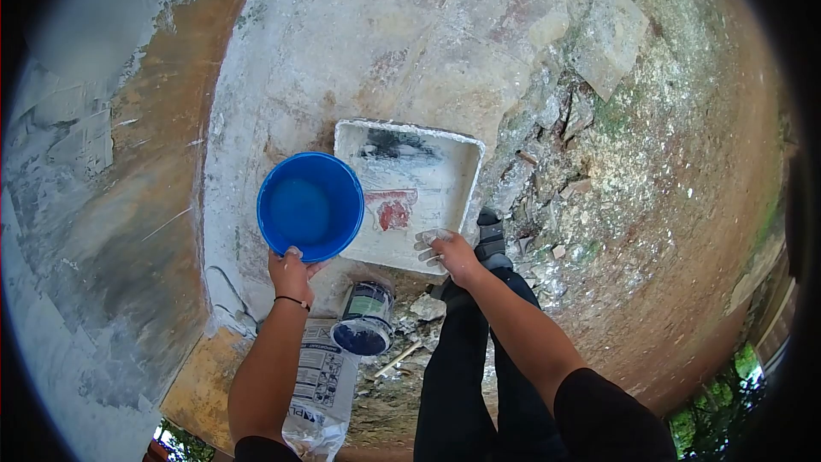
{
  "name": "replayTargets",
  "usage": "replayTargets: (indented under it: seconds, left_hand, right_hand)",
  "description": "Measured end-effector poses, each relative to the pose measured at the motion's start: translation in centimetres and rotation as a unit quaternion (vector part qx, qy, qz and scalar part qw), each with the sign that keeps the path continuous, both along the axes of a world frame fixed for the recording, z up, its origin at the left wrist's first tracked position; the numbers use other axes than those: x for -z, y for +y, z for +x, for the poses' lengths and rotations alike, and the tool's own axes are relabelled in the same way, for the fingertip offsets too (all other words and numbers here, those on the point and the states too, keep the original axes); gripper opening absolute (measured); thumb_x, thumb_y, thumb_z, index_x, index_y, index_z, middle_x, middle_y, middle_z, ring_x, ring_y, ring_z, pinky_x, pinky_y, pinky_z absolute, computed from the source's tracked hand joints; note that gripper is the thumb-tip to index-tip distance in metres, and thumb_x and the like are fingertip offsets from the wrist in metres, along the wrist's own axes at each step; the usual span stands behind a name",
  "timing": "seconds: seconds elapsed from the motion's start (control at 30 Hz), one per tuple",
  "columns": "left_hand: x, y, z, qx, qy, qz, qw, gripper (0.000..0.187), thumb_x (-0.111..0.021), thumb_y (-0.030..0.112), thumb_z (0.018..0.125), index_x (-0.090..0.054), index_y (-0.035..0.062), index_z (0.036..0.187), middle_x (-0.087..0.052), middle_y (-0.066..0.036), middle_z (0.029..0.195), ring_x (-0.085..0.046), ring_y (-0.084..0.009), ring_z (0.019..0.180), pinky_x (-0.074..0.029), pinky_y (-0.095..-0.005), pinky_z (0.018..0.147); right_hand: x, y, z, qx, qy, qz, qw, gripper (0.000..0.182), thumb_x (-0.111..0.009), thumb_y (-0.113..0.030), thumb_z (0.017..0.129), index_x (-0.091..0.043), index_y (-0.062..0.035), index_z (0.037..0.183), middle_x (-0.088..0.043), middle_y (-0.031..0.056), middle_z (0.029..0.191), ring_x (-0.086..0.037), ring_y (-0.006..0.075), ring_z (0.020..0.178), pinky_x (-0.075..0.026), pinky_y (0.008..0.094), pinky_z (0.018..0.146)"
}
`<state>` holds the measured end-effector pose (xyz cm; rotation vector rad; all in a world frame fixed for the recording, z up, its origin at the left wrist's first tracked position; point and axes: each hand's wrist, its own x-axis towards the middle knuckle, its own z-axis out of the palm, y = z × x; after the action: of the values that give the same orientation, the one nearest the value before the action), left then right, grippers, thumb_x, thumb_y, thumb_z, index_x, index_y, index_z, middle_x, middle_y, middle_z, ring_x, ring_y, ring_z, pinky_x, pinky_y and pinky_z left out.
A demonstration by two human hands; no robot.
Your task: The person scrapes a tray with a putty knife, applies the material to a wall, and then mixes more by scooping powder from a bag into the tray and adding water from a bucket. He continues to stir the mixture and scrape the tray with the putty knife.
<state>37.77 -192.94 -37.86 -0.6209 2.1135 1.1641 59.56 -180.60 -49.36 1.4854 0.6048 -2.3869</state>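
Observation:
My left hand (292,274) grips the near rim of a round blue bucket (310,207), thumb over the edge and fingers beneath. Its inside shows plain blue, and it overlaps the left side of a shallow, white-crusted rectangular tray (449,184). Dark smears and a red patch mark the tray's floor. Over the tray's near right corner is my right hand (450,255), its fingers stretched out, slightly spread and dusted white, with nothing seen in them.
A used paint can (365,322) lies below the tray, close to a printed plastic bag (325,381) and a thin stick (398,359). My shod foot (491,239) is beside the tray. Broken rubble (556,133) runs along the right; a part-plastered wall (94,197) rises left.

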Motion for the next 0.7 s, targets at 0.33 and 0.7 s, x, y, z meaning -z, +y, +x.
replayTargets:
  seconds: [0.33,0.7]
  left_hand:
    - [6.0,-8.9,-2.5,-0.16,-0.051,0.169,0.971,0.036,-0.04,0.002,0.073,-0.039,-0.001,0.11,-0.05,-0.02,0.107,-0.056,-0.0353,0.094,-0.049,-0.0471,0.082]
    - [12.4,-12.9,-2.9,-0.271,-0.085,0.256,0.924,0.037,-0.044,0.001,0.073,-0.039,-0.0059,0.109,-0.051,-0.02,0.108,-0.054,-0.0352,0.096,-0.047,-0.0411,0.085]
  right_hand:
    - [0.8,-0.3,1.2,-0.039,-0.015,0.022,0.999,0.022,-0.048,-0.014,0.086,-0.058,-0.0024,0.102,-0.064,0.0065,0.087,-0.056,0.0117,0.066,-0.044,0.0246,0.058]
    - [3.6,-1.8,2.8,-0.09,-0.034,0.043,0.994,0.024,-0.051,-0.019,0.085,-0.058,-0.0034,0.102,-0.063,0.0052,0.087,-0.054,0.0119,0.065,-0.041,0.0246,0.056]
